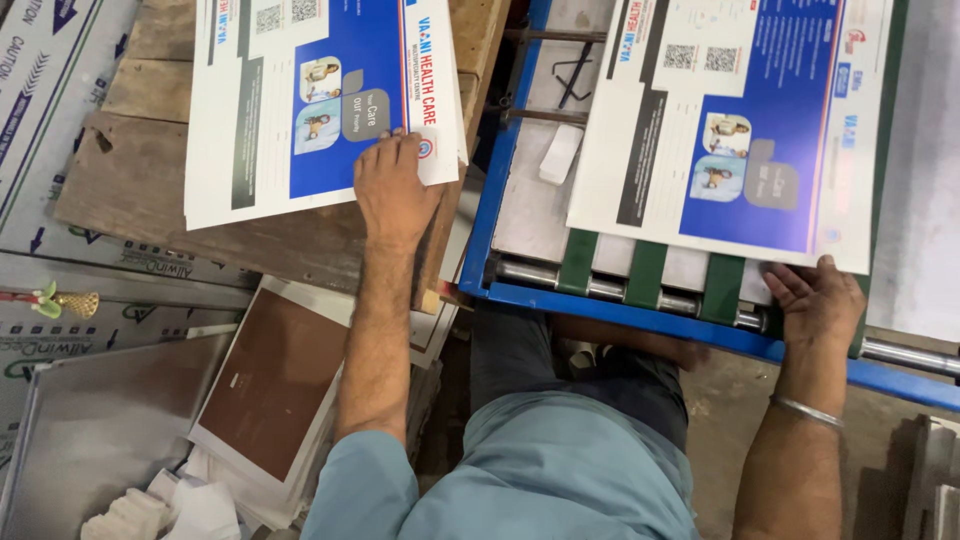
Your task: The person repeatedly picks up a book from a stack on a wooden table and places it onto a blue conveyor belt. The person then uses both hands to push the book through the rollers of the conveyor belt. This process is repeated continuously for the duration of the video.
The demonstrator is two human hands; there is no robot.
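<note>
Nearest the camera is the person's light blue shirt (520, 480), with both bare forearms reaching away from it. To the outside of the left arm, low down, lies a brown panel with a white border (270, 385) on a heap of loose sheets, and beyond it a grey metal sheet (95, 430). The right hand (815, 300), a metal bangle (805, 410) on its wrist, rests at the near edge of a blue machine frame (620, 305); its fingers are curled loosely, thumb toward the near corner of the printed sheet on the machine (735, 120), touching or just under that corner, though a firm grip cannot be told. Just to the inner side of this hand run green belts (645, 275) over steel rollers (610, 288). The left hand (392, 190) lies flat, fingers together and extended, palm down on the near corner of the stack of printed sheets (320, 100), pressing rather than clasping. That stack, white with a blue block and small photographs, sits on a wooden pallet (150, 180) that spreads out beyond and to the outside of the left hand. Farther to that side lie white protective-film panels (50, 80). A small white folded piece (560, 152) lies on the machine bed between the two hands, well beyond them.
</note>
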